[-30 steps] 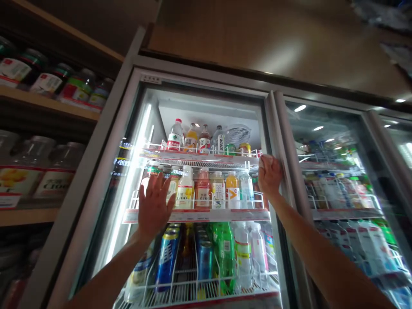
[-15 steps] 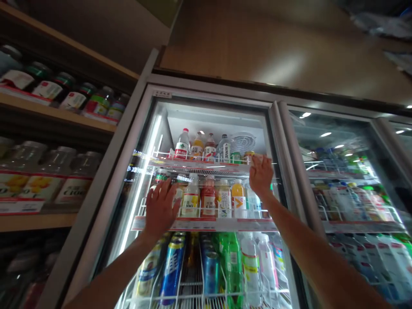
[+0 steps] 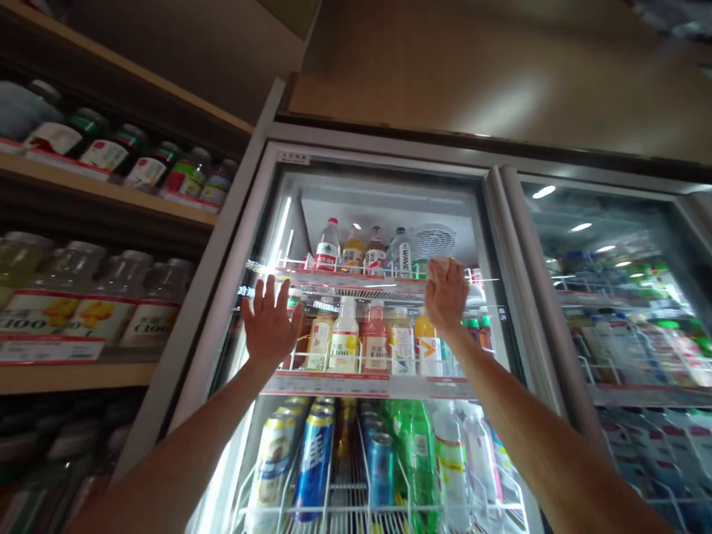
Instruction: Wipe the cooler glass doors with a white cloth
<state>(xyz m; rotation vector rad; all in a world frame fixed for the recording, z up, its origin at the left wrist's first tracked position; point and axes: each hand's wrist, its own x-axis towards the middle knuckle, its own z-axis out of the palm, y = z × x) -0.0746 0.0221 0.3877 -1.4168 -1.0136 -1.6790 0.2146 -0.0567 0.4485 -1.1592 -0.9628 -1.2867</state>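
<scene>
I face a lit drinks fridge with a glass door (image 3: 383,159). My left hand (image 3: 271,326) lies flat on the glass at the left, fingers spread, in front of the middle shelf of bottles (image 3: 345,337). My right hand (image 3: 446,293) is higher, by the top shelf's red price strip (image 3: 356,278). Its fingers are curled against the glass over something pale that I cannot make out. Water and juice bottles (image 3: 328,245) stand on the top shelf beside a round fan (image 3: 431,239). Cans (image 3: 314,460) and green bottles (image 3: 414,452) fill the rack below.
Wooden shelves at the left carry rows of jars (image 3: 111,152) and large clear containers with yellow labels (image 3: 83,304). A second glass-door fridge (image 3: 628,297) with more bottles adjoins on the right. A brown ceiling panel (image 3: 472,74) hangs overhead.
My right hand has slid left from the door's right edge across the glass and slightly up. My left hand has risen a little, fingers still spread. The view has shifted right.
</scene>
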